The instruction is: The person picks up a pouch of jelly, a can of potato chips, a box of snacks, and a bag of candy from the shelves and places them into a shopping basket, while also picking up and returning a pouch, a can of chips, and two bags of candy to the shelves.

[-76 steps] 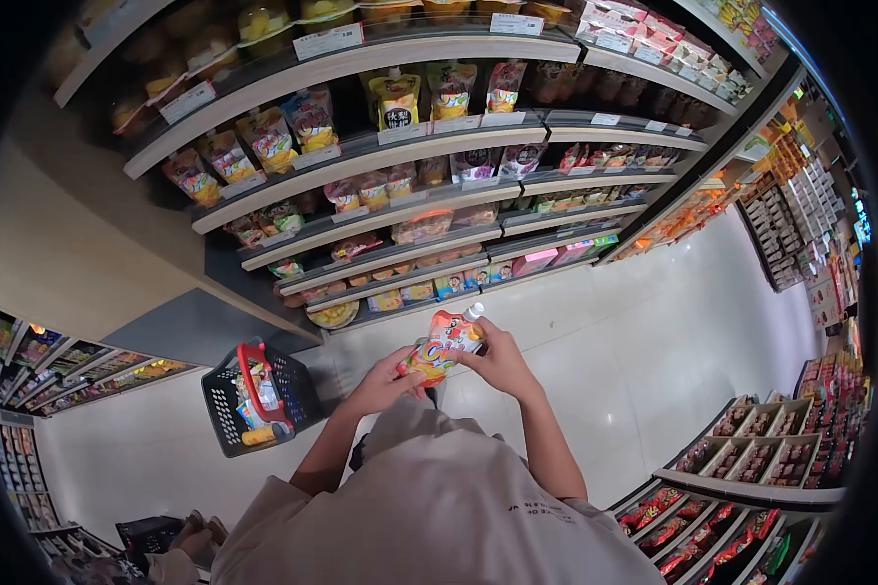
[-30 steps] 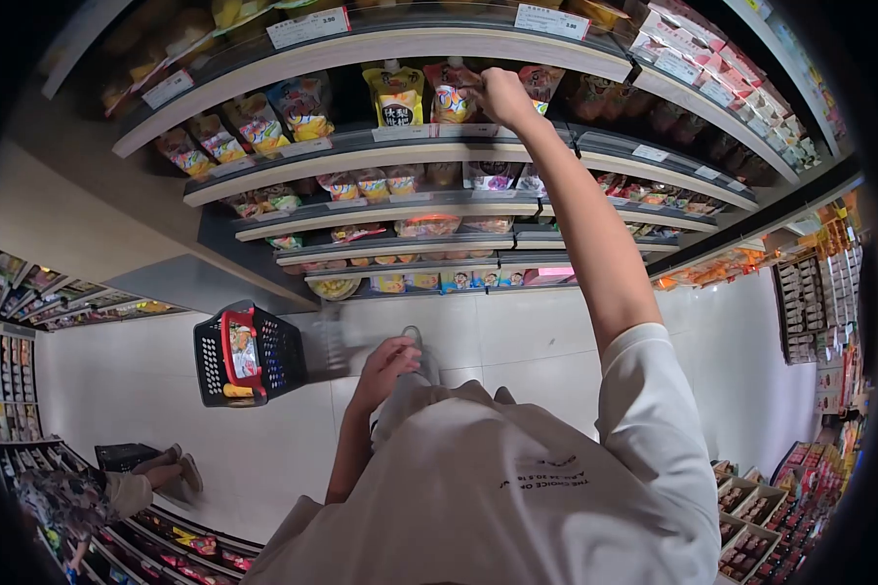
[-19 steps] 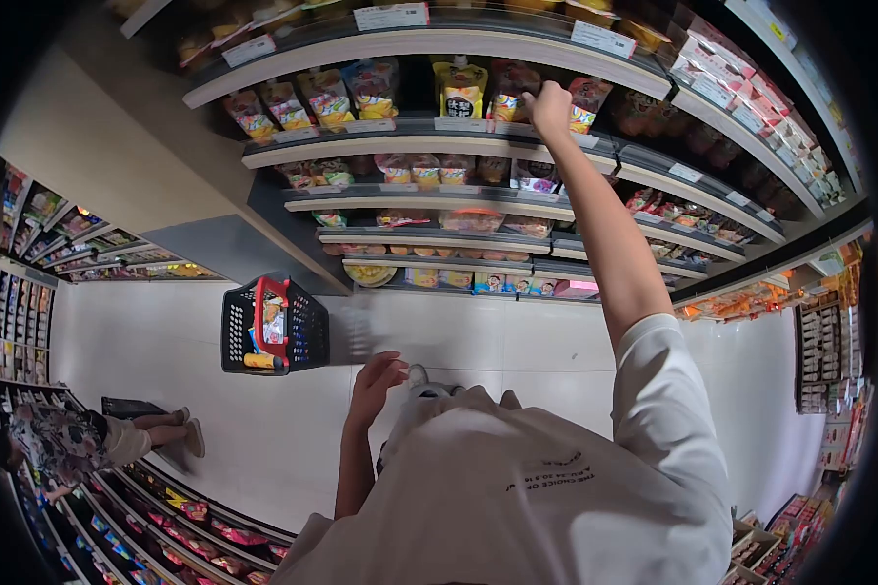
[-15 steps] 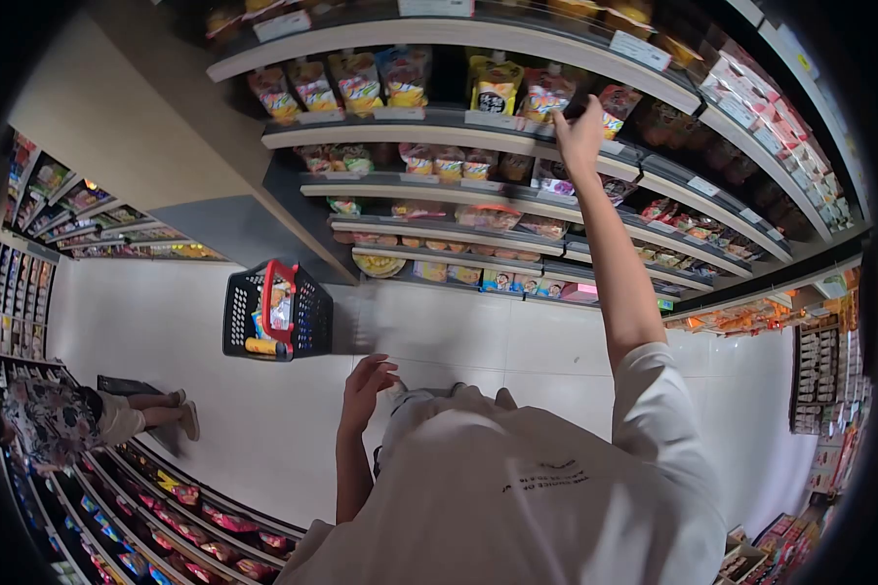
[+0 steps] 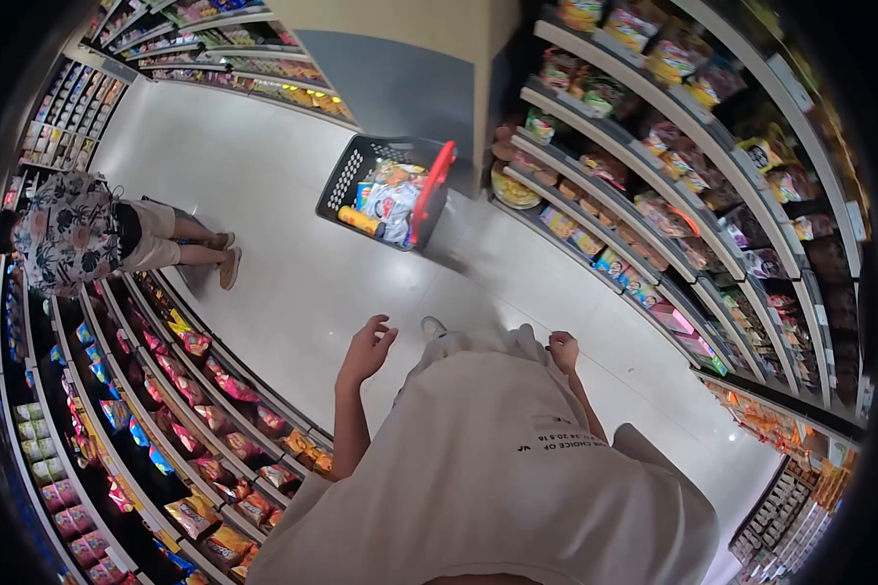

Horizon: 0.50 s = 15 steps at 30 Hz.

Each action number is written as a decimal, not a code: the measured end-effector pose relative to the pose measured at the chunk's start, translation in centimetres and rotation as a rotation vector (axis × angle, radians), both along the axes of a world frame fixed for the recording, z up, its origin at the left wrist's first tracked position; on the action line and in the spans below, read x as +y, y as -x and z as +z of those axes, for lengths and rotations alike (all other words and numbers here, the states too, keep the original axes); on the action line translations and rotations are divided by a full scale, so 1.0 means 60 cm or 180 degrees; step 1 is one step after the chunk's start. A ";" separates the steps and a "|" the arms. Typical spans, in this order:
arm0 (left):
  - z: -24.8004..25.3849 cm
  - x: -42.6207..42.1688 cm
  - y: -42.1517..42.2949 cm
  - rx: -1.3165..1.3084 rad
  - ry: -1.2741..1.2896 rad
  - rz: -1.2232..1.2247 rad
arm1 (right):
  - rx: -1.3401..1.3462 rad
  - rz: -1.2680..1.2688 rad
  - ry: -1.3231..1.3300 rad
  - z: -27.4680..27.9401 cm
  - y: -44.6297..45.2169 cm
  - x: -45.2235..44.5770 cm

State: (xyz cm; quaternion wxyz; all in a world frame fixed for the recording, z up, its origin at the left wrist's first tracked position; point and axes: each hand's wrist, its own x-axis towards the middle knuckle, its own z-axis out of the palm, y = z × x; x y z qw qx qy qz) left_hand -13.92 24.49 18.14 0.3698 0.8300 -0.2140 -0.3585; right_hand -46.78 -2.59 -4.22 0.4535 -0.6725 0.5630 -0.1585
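Observation:
Both of my hands are low at the sides of my grey shirt. My left hand (image 5: 366, 353) is empty over the floor, its fingers curved and apart. On the other side, my right hand (image 5: 563, 352) is loosely curled near the waist, with no item visible in it. Ahead, a black basket (image 5: 346, 180) stands on the floor with its red handle tipped to the right. Inside it lie a silver-white packet (image 5: 396, 208) and a yellow-orange tube (image 5: 361, 220). Neither hand touches the basket.
Shelves of pouches (image 5: 688, 161) curve along the right side, and snack shelves (image 5: 190, 429) along the left. A person (image 5: 73, 234) in a patterned shirt stands at the left shelves. A grey-and-beige pillar (image 5: 400, 88) is beyond the basket.
My right hand has left the pouch shelf and come down to my side. The view has turned left, so the basket is now ahead and its handle leans right. My left hand stays low.

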 end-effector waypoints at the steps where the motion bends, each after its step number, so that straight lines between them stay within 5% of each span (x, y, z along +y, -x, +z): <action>1: -0.011 0.039 -0.030 -0.0039 -0.0231 -0.0121 | 0.0087 0.0428 0.0050 -0.001 -0.040 0.007; 5: -0.009 0.125 -0.142 -0.0079 -0.0580 -0.0084 | 0.0225 0.1167 0.0527 0.054 -0.241 -0.032; 12: -0.018 0.116 -0.262 -0.0036 -0.0206 0.0420 | -0.0451 0.1039 0.0991 0.183 -0.653 -0.128; 15: -0.038 0.093 -0.299 0.0242 -0.0149 0.0387 | -0.0234 0.0467 0.1559 0.139 -0.779 -0.156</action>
